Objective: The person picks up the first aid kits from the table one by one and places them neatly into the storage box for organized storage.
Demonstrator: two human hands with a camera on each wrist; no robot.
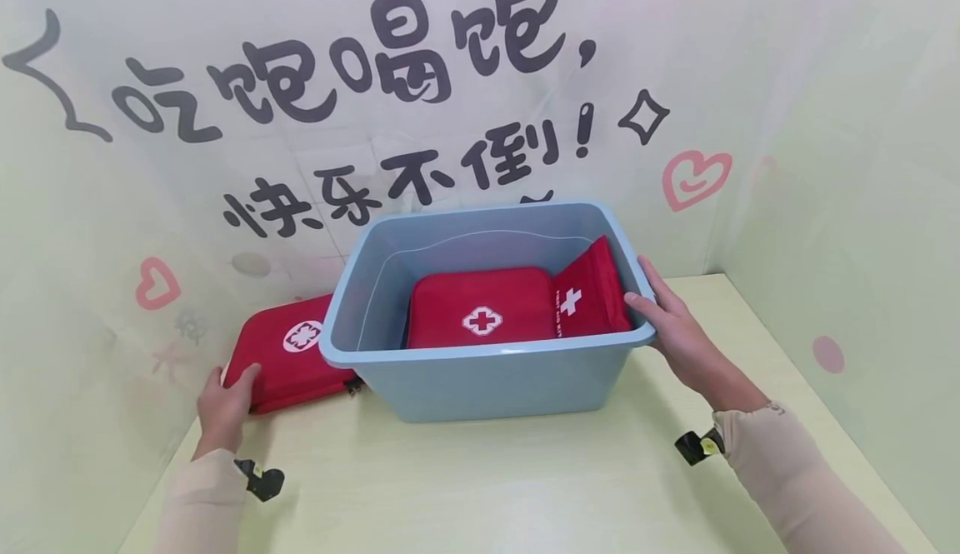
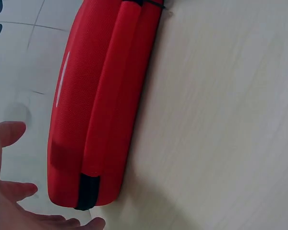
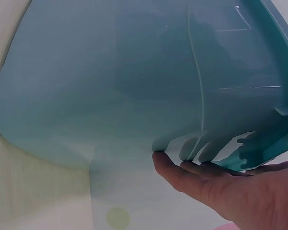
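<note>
A light blue plastic bin stands on the table with a red first aid case and a red first aid pouch inside it. My right hand grips the bin's right end, thumb over the rim and fingers under it against the outer wall. To the left of the bin lies another red zippered first aid case, its right part hidden behind the bin. Around this case's near left end, my left hand is spread; the left wrist view shows its fingers beside the case end.
A pale wood table carries everything. Behind it rises a white wall covering with dark lettering and pink hearts, and similar covering closes off both sides. A small black camera sits on each wrist.
</note>
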